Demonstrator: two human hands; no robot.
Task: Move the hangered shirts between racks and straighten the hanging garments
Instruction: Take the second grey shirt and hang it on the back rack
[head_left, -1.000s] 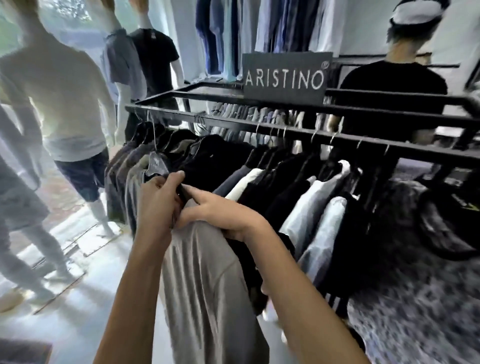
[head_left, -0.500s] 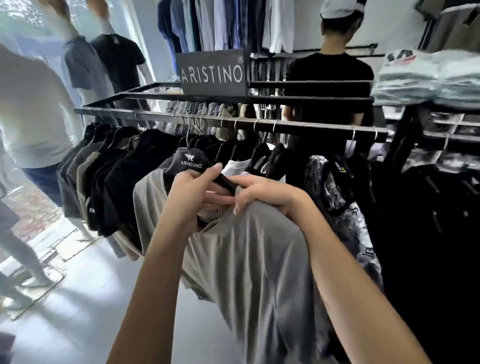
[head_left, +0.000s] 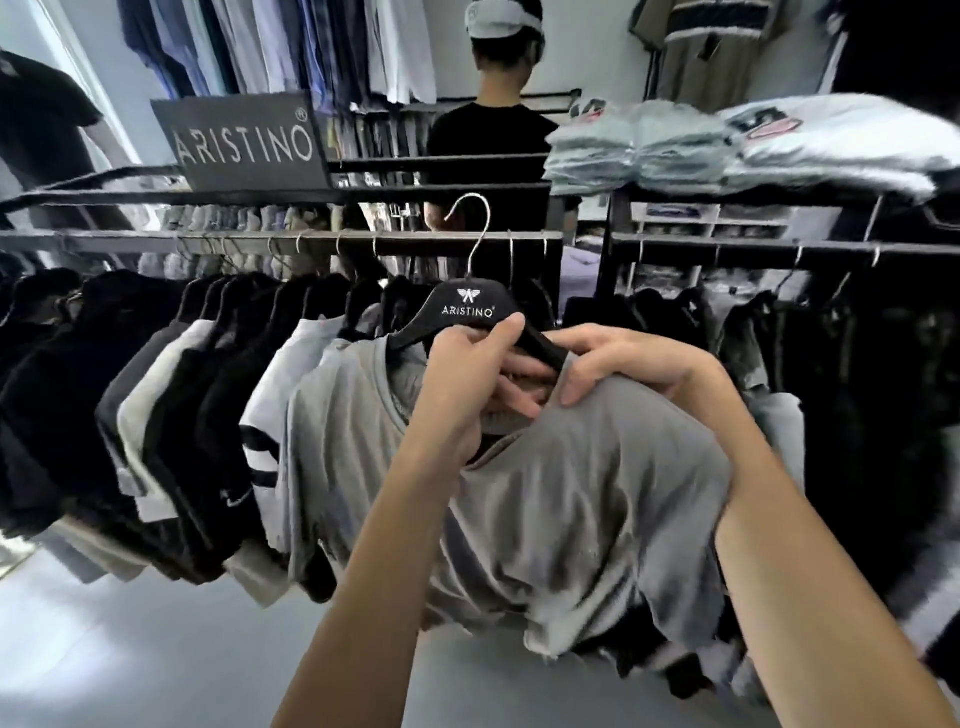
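1. A rack rail (head_left: 280, 241) crosses mid-frame, packed with dark and pale shirts (head_left: 171, 415); folded shirts (head_left: 675, 150) stack upper right.
2. The grey shirt (head_left: 587, 499), centre frame, hangs rumpled on a black hanger (head_left: 467, 309), its hook clear of the rail.
3. Left hand (head_left: 467, 374) grips the hanger; right hand (head_left: 623, 369) pinches the collar.

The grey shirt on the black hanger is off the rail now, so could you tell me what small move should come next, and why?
Probably carry it toward the right rack rail: the hanger hook hangs free of any rail while both hands, left and right, grip the grey shirt.
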